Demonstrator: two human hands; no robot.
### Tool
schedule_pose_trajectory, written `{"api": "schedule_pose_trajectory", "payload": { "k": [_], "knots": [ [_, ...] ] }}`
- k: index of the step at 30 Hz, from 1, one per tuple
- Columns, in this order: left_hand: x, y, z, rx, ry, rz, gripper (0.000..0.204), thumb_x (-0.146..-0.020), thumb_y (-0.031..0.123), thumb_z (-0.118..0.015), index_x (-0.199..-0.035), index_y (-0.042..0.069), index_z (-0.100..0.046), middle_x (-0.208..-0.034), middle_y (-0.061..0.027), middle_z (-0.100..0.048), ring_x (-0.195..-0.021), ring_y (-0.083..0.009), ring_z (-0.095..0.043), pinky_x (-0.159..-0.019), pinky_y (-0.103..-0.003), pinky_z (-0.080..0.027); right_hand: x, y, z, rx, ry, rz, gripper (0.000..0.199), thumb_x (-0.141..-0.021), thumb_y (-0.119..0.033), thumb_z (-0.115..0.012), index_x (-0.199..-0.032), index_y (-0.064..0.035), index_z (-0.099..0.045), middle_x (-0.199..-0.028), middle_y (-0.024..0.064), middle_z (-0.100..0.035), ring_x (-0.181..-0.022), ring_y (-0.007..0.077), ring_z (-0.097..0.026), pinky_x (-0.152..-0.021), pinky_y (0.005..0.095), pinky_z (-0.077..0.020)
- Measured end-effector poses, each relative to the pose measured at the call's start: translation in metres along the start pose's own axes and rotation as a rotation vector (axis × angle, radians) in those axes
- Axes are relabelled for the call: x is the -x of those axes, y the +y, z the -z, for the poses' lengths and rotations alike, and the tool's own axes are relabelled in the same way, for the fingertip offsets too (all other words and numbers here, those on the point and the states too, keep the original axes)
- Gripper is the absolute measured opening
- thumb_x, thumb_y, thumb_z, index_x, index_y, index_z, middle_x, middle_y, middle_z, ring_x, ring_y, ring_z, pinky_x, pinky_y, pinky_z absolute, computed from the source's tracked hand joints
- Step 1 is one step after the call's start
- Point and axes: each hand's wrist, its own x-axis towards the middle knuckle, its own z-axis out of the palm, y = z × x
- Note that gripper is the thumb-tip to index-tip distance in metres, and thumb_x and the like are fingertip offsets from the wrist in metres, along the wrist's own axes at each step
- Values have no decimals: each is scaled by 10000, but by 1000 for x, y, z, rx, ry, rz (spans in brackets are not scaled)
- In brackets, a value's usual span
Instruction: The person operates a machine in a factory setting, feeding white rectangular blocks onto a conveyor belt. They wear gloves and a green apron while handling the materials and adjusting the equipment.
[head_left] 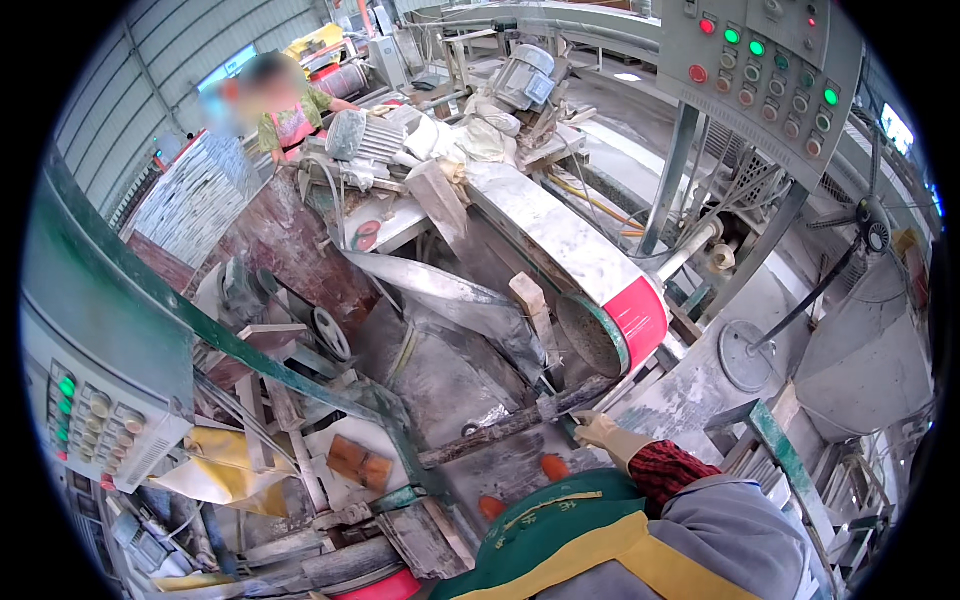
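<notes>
My right hand [604, 436], in a cream glove with a red-and-black checked sleeve above it, reaches forward from the lower right. Its fingers are curled together beside a grimy dark bar [520, 418] that crosses in front of me. What they grip, if anything, I cannot make out. Just beyond the hand is the rounded red end [636, 322] of a long white machine housing [545, 225], with a wooden block [533, 305] leaning near it. My left hand is not in view. A green apron [560, 515] with a yellow band covers my front.
Control panels with lit buttons stand at the upper right [765, 85] and left [110, 415]. A black fan [873, 228] is at the right. A large grey bin [850, 350] stands below it. Another person [292, 120] is at the far left, near stacked slabs [195, 195].
</notes>
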Motion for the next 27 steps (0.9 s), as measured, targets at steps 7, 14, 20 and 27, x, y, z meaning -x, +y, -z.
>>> {"api": "schedule_pose_trajectory", "payload": {
  "k": [7,14,20,27],
  "knots": [
    [13,0,-45,177,261,-107,585,-905,253,-491,-1417,40,-305,-1432,-255,-305,-1337,-367,-269,-1086,-482,-238,7,5,-16,121,-3,-28,549,-813,-88,-546,-1351,-61,-438,-848,135,-672,-602,179,-626,-530,309,-517],
    [42,-7,-140,831,328,-349,603,-852,115,-575,-1388,-18,-333,-1428,-193,-360,-1310,-307,-345,-1088,-432,-259,3,-13,-65,31,-189,50,496,-804,-138,-586,-1289,-72,-508,-811,124,-682,-569,171,-621,-551,295,-522],
    [141,237,-42,1258,-456,-683,675,-724,22,-648,-1342,-17,-378,-1384,-160,-403,-1307,-272,-353,-1101,-367,-233,41,-121,-131,-273,-516,82,532,-905,-245,-601,-1395,-194,-400,-978,146,-660,-773,193,-637,-719,331,-549],
    [187,357,0,939,-252,-1551,626,-700,82,-752,-1261,-12,-491,-1302,-245,-481,-1217,-387,-463,-1030,-402,-356,69,-184,-112,-314,-87,587,750,-813,-39,-604,-1448,-18,-206,-1115,105,-591,-907,152,-584,-755,268,-507]
  ]
}}
